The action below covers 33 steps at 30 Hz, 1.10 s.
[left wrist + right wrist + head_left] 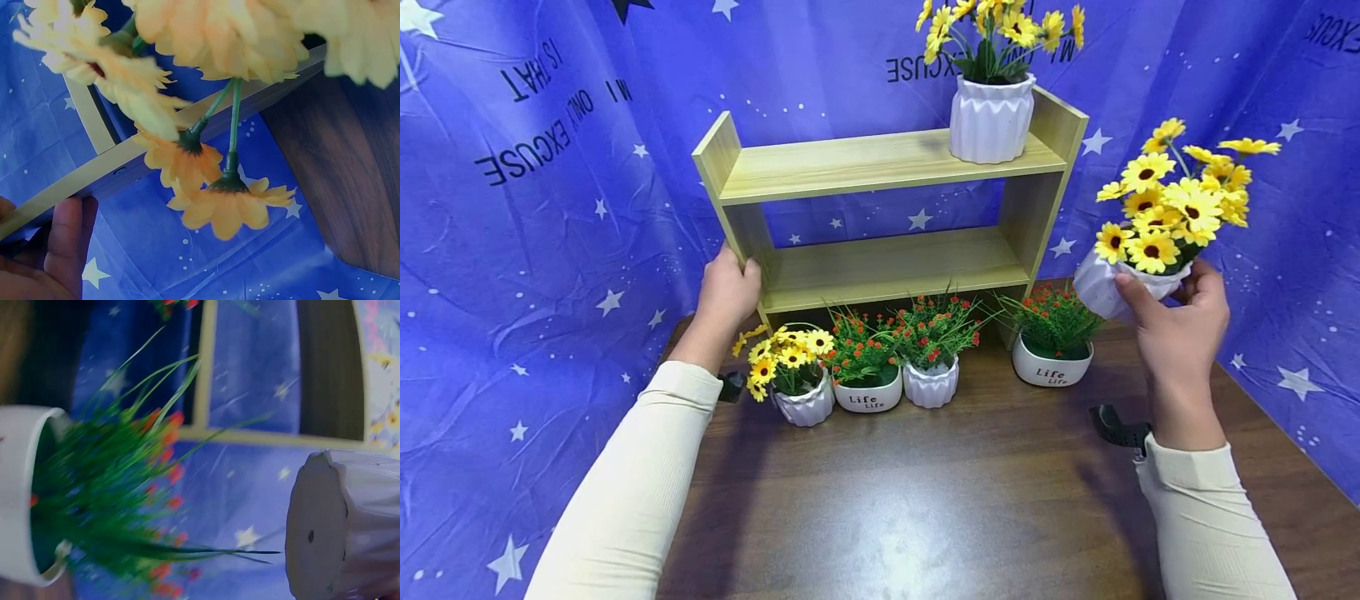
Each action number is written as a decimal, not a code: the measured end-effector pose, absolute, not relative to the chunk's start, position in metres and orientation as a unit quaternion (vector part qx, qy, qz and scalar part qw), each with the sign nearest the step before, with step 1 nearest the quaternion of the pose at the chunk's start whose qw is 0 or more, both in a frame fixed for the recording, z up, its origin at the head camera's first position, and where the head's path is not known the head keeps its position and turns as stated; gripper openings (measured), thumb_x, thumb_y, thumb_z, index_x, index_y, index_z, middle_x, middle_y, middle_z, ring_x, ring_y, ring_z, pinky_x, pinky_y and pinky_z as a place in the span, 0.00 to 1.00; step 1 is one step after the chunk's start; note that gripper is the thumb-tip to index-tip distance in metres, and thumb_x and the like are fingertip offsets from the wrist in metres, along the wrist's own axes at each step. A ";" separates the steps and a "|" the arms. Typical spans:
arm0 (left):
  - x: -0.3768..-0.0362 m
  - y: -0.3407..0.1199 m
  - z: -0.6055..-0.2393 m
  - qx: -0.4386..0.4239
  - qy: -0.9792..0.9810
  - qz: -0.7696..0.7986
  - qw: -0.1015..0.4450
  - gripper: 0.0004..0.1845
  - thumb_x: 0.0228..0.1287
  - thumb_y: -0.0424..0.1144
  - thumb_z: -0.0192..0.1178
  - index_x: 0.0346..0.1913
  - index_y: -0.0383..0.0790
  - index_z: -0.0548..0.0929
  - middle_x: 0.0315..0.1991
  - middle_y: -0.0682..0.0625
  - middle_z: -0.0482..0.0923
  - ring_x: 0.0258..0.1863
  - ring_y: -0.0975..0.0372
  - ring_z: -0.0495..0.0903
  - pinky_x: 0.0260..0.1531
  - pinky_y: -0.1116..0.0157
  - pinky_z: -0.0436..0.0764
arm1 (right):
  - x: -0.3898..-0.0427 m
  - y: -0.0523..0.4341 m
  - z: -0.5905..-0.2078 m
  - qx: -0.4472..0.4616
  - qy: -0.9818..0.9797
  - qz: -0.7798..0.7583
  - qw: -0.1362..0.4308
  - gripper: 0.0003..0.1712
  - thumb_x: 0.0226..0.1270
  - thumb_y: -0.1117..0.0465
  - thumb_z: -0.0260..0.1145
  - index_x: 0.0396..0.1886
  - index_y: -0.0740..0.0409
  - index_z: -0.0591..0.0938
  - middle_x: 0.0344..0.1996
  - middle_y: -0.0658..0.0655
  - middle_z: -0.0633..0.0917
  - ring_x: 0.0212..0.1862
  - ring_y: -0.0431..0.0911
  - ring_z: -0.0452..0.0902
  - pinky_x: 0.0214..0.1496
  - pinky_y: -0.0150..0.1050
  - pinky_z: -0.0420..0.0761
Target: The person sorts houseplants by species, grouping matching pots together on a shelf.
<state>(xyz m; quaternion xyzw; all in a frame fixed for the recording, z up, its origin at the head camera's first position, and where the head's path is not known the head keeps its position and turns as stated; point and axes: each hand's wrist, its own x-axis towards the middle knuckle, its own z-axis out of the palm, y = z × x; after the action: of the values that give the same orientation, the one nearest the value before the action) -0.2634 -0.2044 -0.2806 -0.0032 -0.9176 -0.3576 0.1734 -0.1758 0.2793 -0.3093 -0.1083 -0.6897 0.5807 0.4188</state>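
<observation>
My left hand (728, 287) grips the left side panel of a light wooden two-tier shelf (880, 262), thumb toward the inside. In the left wrist view, its fingers (67, 231) lie against the panel's outer face. To the right of the shelf, my right hand (1187, 329) holds a potted yellow sunflower plant (1157, 208) in the air by its white pot, thumb on the near side. That pot tilts, and its underside with a small hole (310, 536) shows in the right wrist view. A similar sunflower pot (992, 121) stands at the right end of the top tier.
In front of the shelf's base stand a small sunflower pot (805, 404), a white oval "Life" planter (868, 396) with red flowers and a ribbed white pot (931, 383). Another "Life" planter (1052, 367) sits at the right. Blue star-printed cloth (587, 208) surrounds the brown table (910, 475).
</observation>
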 end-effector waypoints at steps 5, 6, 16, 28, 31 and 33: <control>-0.264 -0.206 -0.280 0.000 -0.919 -0.356 0.168 0.20 0.75 0.37 0.43 0.65 0.32 0.68 0.59 0.31 0.76 0.59 0.39 0.74 0.58 0.44 0.72 | -0.180 0.256 -0.284 -0.064 -0.668 0.622 0.404 0.40 0.46 0.65 0.82 0.62 0.56 0.76 0.47 0.53 0.82 0.48 0.42 0.75 0.44 0.31 0.74; -0.264 -0.205 -0.279 0.001 -0.920 -0.355 0.166 0.21 0.75 0.37 0.43 0.65 0.32 0.68 0.59 0.31 0.75 0.59 0.39 0.74 0.58 0.43 0.72 | -0.181 0.252 -0.278 -0.053 -0.662 0.628 0.405 0.39 0.46 0.66 0.82 0.61 0.56 0.77 0.47 0.54 0.83 0.48 0.43 0.75 0.44 0.32 0.75; -0.262 -0.206 -0.278 0.003 -0.921 -0.356 0.156 0.21 0.76 0.38 0.41 0.66 0.33 0.67 0.60 0.31 0.75 0.59 0.39 0.74 0.57 0.43 0.72 | -0.186 0.206 -0.219 0.030 -0.635 0.661 0.398 0.38 0.44 0.67 0.82 0.59 0.57 0.78 0.49 0.59 0.84 0.49 0.47 0.77 0.45 0.34 0.76; -0.261 -0.208 -0.283 -0.001 -0.920 -0.357 0.162 0.21 0.75 0.37 0.43 0.65 0.32 0.68 0.59 0.30 0.76 0.58 0.39 0.75 0.56 0.43 0.72 | -0.211 0.144 -0.180 0.121 -0.652 0.675 0.323 0.40 0.47 0.64 0.81 0.62 0.59 0.75 0.51 0.59 0.84 0.48 0.49 0.81 0.47 0.35 0.80; -0.261 -0.208 -0.282 -0.001 -0.918 -0.360 0.165 0.21 0.75 0.37 0.43 0.65 0.32 0.69 0.59 0.31 0.76 0.58 0.39 0.75 0.56 0.43 0.72 | -0.221 0.133 -0.175 0.126 -0.660 0.684 0.285 0.40 0.48 0.63 0.80 0.63 0.58 0.74 0.53 0.59 0.83 0.50 0.50 0.80 0.50 0.37 0.80; -0.261 -0.207 -0.281 0.001 -0.916 -0.364 0.169 0.21 0.75 0.37 0.43 0.65 0.33 0.69 0.59 0.31 0.76 0.58 0.39 0.75 0.56 0.43 0.72 | -0.228 0.126 -0.171 0.118 -0.676 0.677 0.268 0.39 0.49 0.61 0.81 0.63 0.57 0.75 0.54 0.57 0.83 0.51 0.49 0.80 0.52 0.38 0.79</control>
<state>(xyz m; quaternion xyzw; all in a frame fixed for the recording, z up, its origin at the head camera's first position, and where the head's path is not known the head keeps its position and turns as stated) -0.2610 -0.2071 -0.2812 0.0010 -0.9161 -0.3638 0.1686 -0.2277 0.1261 -0.1713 0.1182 -0.6755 0.6766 0.2681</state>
